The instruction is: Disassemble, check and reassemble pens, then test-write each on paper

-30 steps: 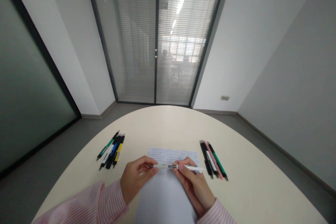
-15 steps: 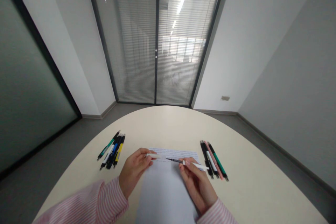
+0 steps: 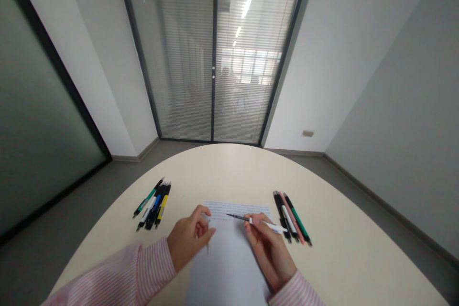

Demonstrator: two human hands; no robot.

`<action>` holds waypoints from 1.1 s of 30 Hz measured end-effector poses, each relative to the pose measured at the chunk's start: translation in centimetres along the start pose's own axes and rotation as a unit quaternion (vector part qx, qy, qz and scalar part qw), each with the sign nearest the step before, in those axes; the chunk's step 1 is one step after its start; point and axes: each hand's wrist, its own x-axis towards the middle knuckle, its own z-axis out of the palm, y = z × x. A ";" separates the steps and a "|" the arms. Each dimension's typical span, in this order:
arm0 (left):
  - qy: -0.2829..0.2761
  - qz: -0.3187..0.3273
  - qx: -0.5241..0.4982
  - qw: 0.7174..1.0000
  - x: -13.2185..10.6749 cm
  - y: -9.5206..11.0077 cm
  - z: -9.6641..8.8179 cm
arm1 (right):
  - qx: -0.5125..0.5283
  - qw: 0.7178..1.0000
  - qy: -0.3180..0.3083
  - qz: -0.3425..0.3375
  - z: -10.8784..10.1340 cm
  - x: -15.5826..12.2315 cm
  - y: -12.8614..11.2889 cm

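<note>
My right hand point(image 3: 267, 248) is closed on a white pen point(image 3: 274, 225) by its middle. A thin dark refill point(image 3: 237, 217) sticks out of the pen's front, pointing left above the paper. My left hand point(image 3: 190, 239) is curled around a slim translucent pen part point(image 3: 208, 247), whose lower end points toward me; I cannot tell whether it is a cap or a barrel. Beneath both hands lies a white sheet of paper point(image 3: 225, 267), with lines of writing near its far edge.
Several pens point(image 3: 154, 206), in green, white, blue and yellow with black, lie to the left on the round cream table point(image 3: 229, 167). On the right is another group of pens point(image 3: 292, 217), in black, white, pink and green, close to my right hand.
My left hand has turned the translucent pen part from level to pointing down toward me, away from the refill's tip. My right hand stays nearly still with the pen.
</note>
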 end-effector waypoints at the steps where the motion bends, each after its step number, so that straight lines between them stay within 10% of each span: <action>1: -0.007 0.004 0.018 1.000 0.0 0.0 0.0 | -0.001 1.000 0.000 -0.002 0.0 0.0 0.0; 16: 0.057 0.225 0.051 0.971 -1.2 1.3 -0.6 | -0.087 0.992 -0.074 0.043 1.4 -1.2 -0.1; 29: 0.160 -0.004 -0.190 0.969 0.0 0.2 -1.0 | -0.100 0.990 -0.087 0.037 1.6 -1.3 -0.4; 33: 0.109 0.068 -0.165 0.978 -0.6 0.3 -0.6 | -0.075 0.994 -0.077 0.035 1.1 -1.1 -0.3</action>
